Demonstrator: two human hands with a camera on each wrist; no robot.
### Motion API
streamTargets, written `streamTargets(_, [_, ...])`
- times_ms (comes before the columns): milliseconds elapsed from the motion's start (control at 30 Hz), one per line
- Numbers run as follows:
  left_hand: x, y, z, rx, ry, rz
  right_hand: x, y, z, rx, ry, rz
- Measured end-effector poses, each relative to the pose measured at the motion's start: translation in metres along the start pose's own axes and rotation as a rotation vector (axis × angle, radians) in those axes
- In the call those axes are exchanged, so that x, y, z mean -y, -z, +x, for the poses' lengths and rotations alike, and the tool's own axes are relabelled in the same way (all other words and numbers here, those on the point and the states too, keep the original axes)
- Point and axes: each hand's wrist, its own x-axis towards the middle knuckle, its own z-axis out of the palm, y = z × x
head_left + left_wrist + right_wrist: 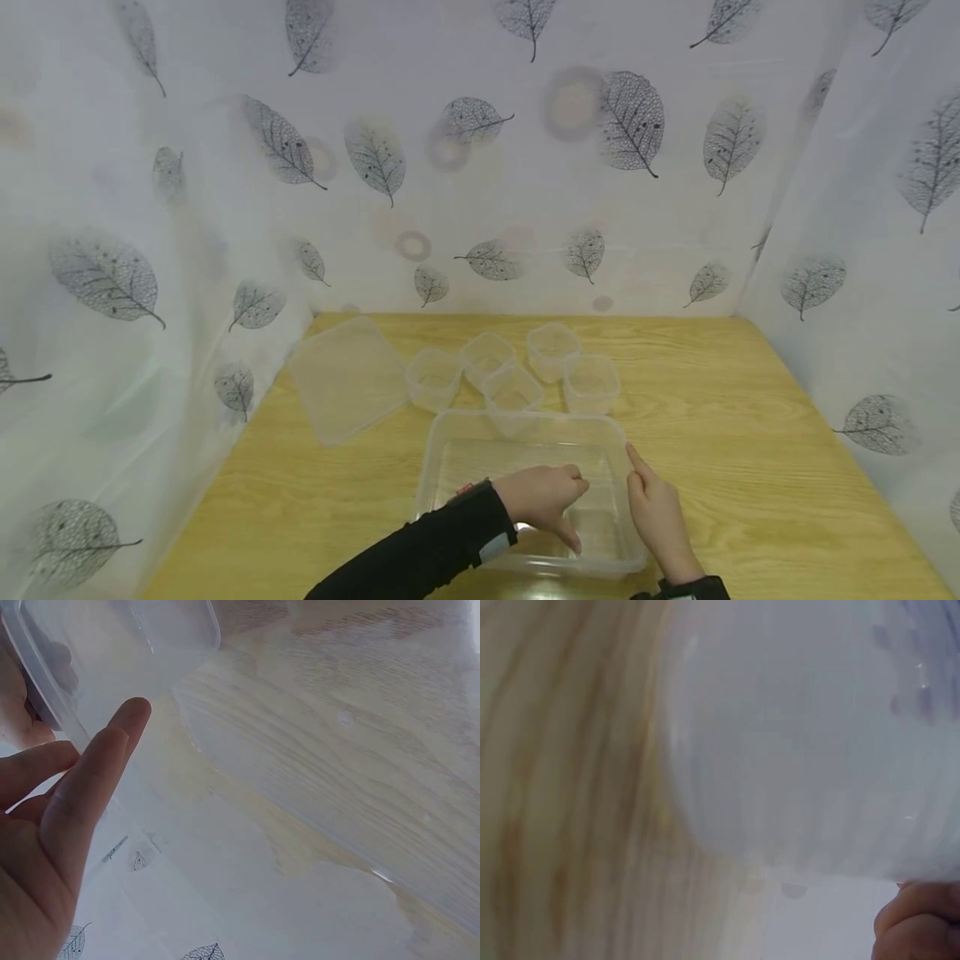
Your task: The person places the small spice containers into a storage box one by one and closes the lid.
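Five small rounded-square cups of clear plastic [513, 387] stand on yellow wood-grain worktop [757, 467], behind large shallow rectangular box of clear plastic [573, 425], open-topped. Flat square lid of frosted plastic [348, 383] lies off, back left. I judge work early: box uncovered, all five cups outside it. Left hand [543, 497] over box, thumb and fingers spread apart; clear form nearby, possibly another cup, I can't confirm. Right hand [660, 512] against box's outer right side, index finger straight; can't tell whether pinching rim. Plastic smooth, glossy, corners rounded.
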Motion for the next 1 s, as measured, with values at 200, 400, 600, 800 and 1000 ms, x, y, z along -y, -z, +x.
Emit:
streamTargets(200, [-0.001, -0.003, 0.001, 0.0, 0.01, -0.008, -0.003, 0.001, 0.002, 0.025, -0.036, 0.008])
streamTargets(400, [-0.003, -0.005, 0.003, 0.043, 0.012, -0.046, -0.008, 0.002, -0.001, 0.016, -0.022, 0.023])
streamTargets(600, [0.001, 0.001, 0.002, 0.076, 0.039, -0.053, -0.008, 0.001, 0.001, -0.009, -0.007, 0.034])
streamTargets(800, [0.019, 0.016, -0.006, -0.015, 0.104, -0.079, -0.006, -0.001, 0.003, -0.049, 0.034, 0.045])
streamTargets(1000, [0.055, 0.021, -0.008, -0.238, 0.278, -0.084, -0.005, -0.001, 0.004, -0.053, 0.05, 0.053])
